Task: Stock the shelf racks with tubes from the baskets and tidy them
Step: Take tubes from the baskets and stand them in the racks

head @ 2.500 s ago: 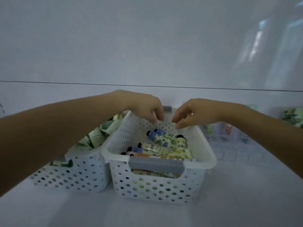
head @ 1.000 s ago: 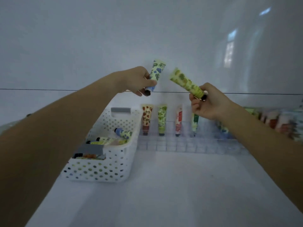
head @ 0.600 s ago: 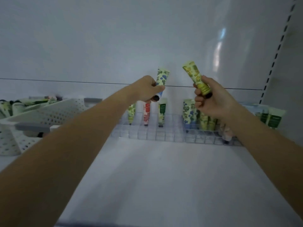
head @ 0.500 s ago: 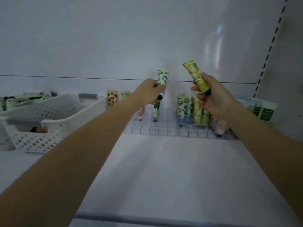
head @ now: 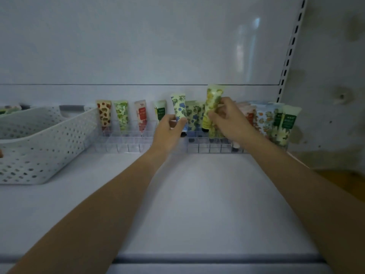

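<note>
Though held high a moment ago, now lowered to the rack (head: 128, 147). Pinching blue tube (head: 178, 105) in left hand (head: 167, 131), clasping green tube (head: 213, 103) in right hand (head: 227, 119), caps just below each grip. Seemingly close to seating both.

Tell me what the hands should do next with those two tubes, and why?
The left hand holds the blue-flowered cream plastic tube and the right hand the yellow-green leafy tube, both upright just over the clear plastic grid rack, beside similar tubes. So probably lower both, cap-down, into it.
</note>
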